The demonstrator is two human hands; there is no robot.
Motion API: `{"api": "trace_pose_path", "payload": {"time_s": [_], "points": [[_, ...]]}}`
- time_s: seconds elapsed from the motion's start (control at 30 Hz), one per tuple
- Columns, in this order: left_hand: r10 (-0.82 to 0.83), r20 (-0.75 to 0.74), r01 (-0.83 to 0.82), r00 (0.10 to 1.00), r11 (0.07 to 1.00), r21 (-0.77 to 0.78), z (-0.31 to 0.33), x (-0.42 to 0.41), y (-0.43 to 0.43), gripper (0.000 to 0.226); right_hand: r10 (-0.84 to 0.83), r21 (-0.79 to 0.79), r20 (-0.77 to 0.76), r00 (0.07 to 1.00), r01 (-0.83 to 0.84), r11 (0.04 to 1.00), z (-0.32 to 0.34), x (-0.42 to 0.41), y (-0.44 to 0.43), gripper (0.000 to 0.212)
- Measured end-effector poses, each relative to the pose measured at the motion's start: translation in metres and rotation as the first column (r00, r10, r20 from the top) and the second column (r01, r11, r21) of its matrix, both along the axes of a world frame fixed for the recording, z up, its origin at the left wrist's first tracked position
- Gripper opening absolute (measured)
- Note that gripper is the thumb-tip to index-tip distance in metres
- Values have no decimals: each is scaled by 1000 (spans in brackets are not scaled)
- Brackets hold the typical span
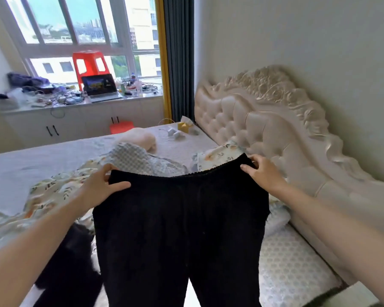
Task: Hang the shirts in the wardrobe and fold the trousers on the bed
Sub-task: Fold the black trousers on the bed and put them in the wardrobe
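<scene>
Left hand [102, 185] and right hand [261, 171] each pinch a waistband corner of the black trousers [180, 229], held taut above the bed [31, 165]; best keep corners level, legs aligned, before folding.

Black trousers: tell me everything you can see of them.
The black trousers are plain, dark, of soft matte cloth, held up unfolded over the bed. The elastic-looking waistband is stretched wide and sags in the middle; the left hand pinches one corner, the right hand the other. Both legs hang down, parting near the bottom edge, their ends out of view.
</scene>
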State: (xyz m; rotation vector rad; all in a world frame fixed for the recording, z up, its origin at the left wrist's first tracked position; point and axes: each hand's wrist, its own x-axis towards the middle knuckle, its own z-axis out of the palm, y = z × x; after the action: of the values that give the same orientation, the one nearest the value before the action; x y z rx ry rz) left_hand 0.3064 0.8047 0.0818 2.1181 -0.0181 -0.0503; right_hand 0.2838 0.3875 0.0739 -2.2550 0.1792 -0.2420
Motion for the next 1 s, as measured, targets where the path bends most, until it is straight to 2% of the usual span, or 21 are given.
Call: {"api": "trace_pose_path", "payload": {"time_s": [0.17, 0.27, 0.43, 0.6, 0.73, 0.93, 1.0], "points": [[-3, -174, 15, 985, 998, 66, -82, 17, 29, 37, 105, -81, -165, 981, -119, 990, -76, 48, 18, 27], [10, -267, 11, 964, 997, 76, -137, 39, 53, 42, 144, -84, -241, 960, -169, 982, -122, 76, 36, 17], [84, -296, -72, 952, 996, 50, -210, 87, 68, 54, 52, -118, -295, 954, -90, 989, -190, 138, 70, 16], [190, -275, -186, 943, 982, 40, -290, 153, 89, 30, -42, -94, -266, 963, 18, 995, -253, 204, 108, 10], [238, -221, -238, 946, 971, 25, -331, 213, 104, 26, -43, -84, -227, 973, 24, 996, -289, 264, 134, 8], [427, -145, -450, 892, 870, -203, -347, 317, 120, 15, -87, -46, -125, 988, 82, 996, -310, 376, 169, 19], [479, -96, -487, 873, 839, -243, -347, 359, 128, 13, -116, -25, -59, 991, 114, 993, -313, 414, 183, 14]]}}
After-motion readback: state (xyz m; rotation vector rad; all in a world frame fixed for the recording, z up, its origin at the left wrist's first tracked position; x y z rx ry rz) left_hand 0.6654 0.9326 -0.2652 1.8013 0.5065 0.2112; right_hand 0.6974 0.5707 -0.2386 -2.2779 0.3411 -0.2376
